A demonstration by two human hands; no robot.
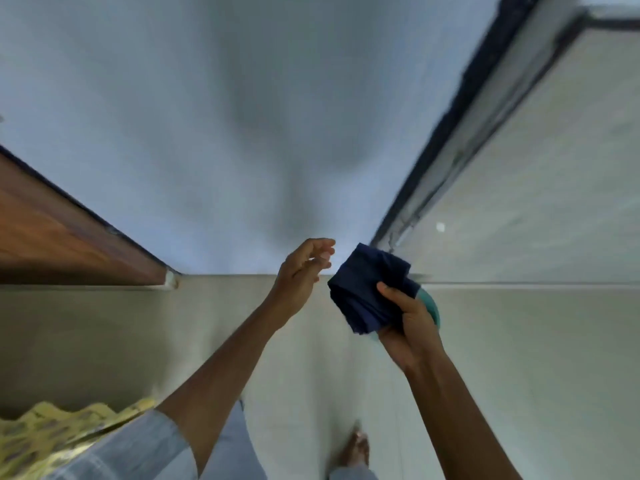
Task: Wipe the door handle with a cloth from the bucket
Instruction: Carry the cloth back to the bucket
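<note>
My right hand point(407, 322) grips a folded dark blue cloth point(367, 289) in front of me, thumb pressed on its top. Just below and behind that hand shows the teal rim of the bucket point(432, 308), mostly hidden by the hand and cloth. My left hand point(304, 271) hovers a little to the left of the cloth, fingers loosely curled and apart, holding nothing. No door handle shows in this view. The picture is motion-blurred.
A pale blue-white wall point(225, 133) fills the middle ahead. A brown wooden door edge point(69, 237) runs along the left. A dark-framed door or glass panel point(467, 116) rises on the right. Beige floor tiles point(519, 358), my bare foot point(356, 448) and a yellow patterned fabric point(52, 434) lie below.
</note>
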